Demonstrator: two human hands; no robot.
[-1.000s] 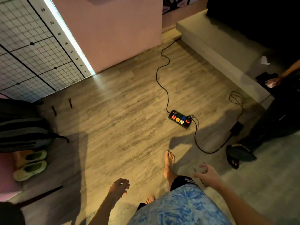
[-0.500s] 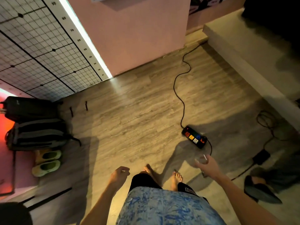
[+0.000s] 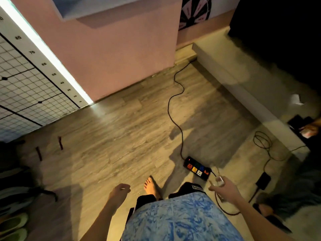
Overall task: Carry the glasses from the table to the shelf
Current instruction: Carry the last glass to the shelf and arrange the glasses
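Note:
My right hand (image 3: 225,188) is at the lower right, closed around a small clear glass (image 3: 219,181) whose rim shows above my fingers. My left hand (image 3: 119,189) hangs at lower centre with its fingers loosely curled and nothing in it. Both hands are above a wooden floor. A white shelf edge (image 3: 104,6) juts from the pink wall at the top. No table is in view.
A black power strip (image 3: 197,168) with coloured sockets lies just ahead of my right hand, its cable (image 3: 175,108) snaking toward the wall. A raised grey step (image 3: 243,87) runs along the right. Bags (image 3: 15,185) and slippers (image 3: 12,226) sit at the left. Another person's foot (image 3: 265,208) is at the lower right.
The view has swung as I walk; the power strip now lies closer to my right hand. My right hand keeps hold of the glass, and my left foot has stepped forward.

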